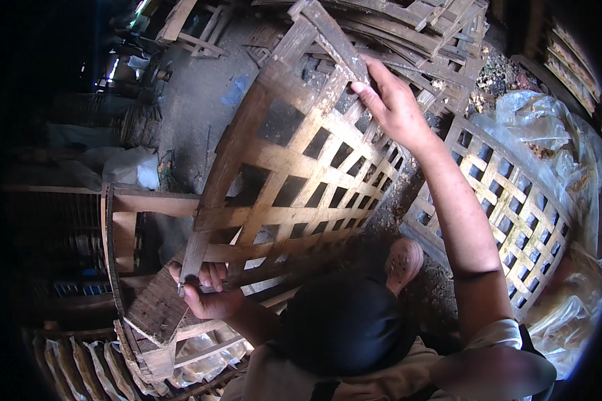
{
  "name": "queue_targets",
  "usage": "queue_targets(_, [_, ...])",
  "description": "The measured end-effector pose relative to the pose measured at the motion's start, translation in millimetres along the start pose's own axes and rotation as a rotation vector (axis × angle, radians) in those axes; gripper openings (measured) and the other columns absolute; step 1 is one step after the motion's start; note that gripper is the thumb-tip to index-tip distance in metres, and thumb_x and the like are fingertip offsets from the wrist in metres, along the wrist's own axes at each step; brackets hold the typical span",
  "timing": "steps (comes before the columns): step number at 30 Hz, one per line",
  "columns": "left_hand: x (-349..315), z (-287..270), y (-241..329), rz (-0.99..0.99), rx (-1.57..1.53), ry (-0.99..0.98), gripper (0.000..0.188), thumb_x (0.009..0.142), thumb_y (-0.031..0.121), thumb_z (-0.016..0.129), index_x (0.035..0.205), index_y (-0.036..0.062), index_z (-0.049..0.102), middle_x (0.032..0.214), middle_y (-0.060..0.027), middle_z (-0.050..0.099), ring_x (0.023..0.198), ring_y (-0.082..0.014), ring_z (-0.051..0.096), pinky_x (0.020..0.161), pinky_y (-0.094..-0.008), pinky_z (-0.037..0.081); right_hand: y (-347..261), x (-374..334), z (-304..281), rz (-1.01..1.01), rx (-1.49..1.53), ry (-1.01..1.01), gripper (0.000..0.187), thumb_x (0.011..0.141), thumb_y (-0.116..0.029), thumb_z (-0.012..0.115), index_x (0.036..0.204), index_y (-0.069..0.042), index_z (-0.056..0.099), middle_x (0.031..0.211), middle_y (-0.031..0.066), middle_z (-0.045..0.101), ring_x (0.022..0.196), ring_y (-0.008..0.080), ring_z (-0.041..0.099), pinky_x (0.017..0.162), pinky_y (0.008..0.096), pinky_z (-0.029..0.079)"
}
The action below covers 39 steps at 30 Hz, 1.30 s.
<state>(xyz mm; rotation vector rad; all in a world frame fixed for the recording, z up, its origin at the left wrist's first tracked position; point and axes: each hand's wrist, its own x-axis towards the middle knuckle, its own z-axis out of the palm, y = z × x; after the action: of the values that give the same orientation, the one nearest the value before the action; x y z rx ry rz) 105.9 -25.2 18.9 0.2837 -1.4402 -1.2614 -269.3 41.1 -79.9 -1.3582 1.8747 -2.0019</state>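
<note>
At 8 o'clock, a row of wrapped packs (80, 367) sits upright, with a wooden stand (155, 202) at 9 o'clock above it. Between 7 and 8 o'clock, the left hand (214, 299) is clamped on the near corner of the lattice tray (297, 166), thumb against its edge, just above the stand's board (155, 307). The tray fills the middle, tilted, its top end reaching towards 12 o'clock; whether it bears on the stand cannot be told. So, by my judgement, the lifting of this tray is done, while setting it down is left. At half past 1, the right hand (396, 107) is closed on the tray's far edge, thumb on the face, fingers behind. Past it, at 1 o'clock, lies a heap (441, 30) of worn slatted pieces. At 3 o'clock, a second tray (503, 230) lies apart from both hands, so its handling looks left too, beside crumpled plastic (548, 123).
</note>
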Motion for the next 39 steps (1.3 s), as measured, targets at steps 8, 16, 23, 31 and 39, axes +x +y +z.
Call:
queue_targets(8, [-7.1,7.3,4.2,0.037,0.049,0.051,0.034,0.099,0.036,0.059,0.105,0.0077,0.04,0.071,-0.0025,0.05,0.049,-0.0067,0.043,0.052,-0.0254,0.04,3.9,-11.6,-9.0,-0.121,-0.063,0.019,0.056,0.105,-0.021,0.05,0.157,-0.011,0.032,0.132,0.0253,0.061,0.12,0.0383,0.062,0.104,0.0463,0.049])
queue_targets(16, [-7.5,7.2,-0.3,0.051,0.145,0.099,0.038,0.098,0.039,0.057,0.11,0.005,0.046,0.067,0.0013,0.044,0.049,-0.0054,0.038,0.051,-0.0224,0.035,2.1,-19.8,-14.1,-0.012,-0.134,-0.042,0.07,0.089,-0.002,0.05,0.156,-0.011,0.032,0.132,0.0272,0.06,0.121,0.0414,0.06,0.108,0.0472,0.047])
queue_targets(23, [-6.2,6.7,-0.9,0.082,0.191,0.145,0.038,0.098,0.038,0.057,0.113,0.0037,0.05,0.068,0.0026,0.042,0.05,-0.0047,0.037,0.054,-0.0201,0.035,39.5,-46.9,-21.0,0.157,-0.219,-0.091,0.056,0.087,-0.014,0.057,0.142,-0.006,0.053,0.137,0.027,0.059,0.129,0.0379,0.057,0.108,0.0476,0.047])
queue_targets(31, [0.3,-1.2,-5.0,0.06,0.024,0.032,0.033,0.099,0.03,0.057,0.12,0.0055,0.053,0.071,0.0011,0.045,0.052,-0.0063,0.04,0.056,-0.0228,0.037,0.3,-15.7,-3.2,0.114,-0.333,0.12,0.038,0.097,-0.036,0.067,0.12,-0.005,0.066,0.09,0.0162,0.072,0.088,0.0333,0.072,0.079,0.0419,0.055])
queue_targets(39, [4.0,-7.1,-5.5,0.051,0.028,0.032,0.034,0.099,0.031,0.056,0.121,0.0051,0.055,0.07,0.0011,0.045,0.052,-0.0074,0.041,0.056,-0.0238,0.037,14.7,-22.0,4.6,-0.155,-0.362,0.15,0.042,0.099,-0.017,0.056,0.14,-0.006,0.054,0.113,0.0211,0.068,0.112,0.0376,0.066,0.096,0.0493,0.053])
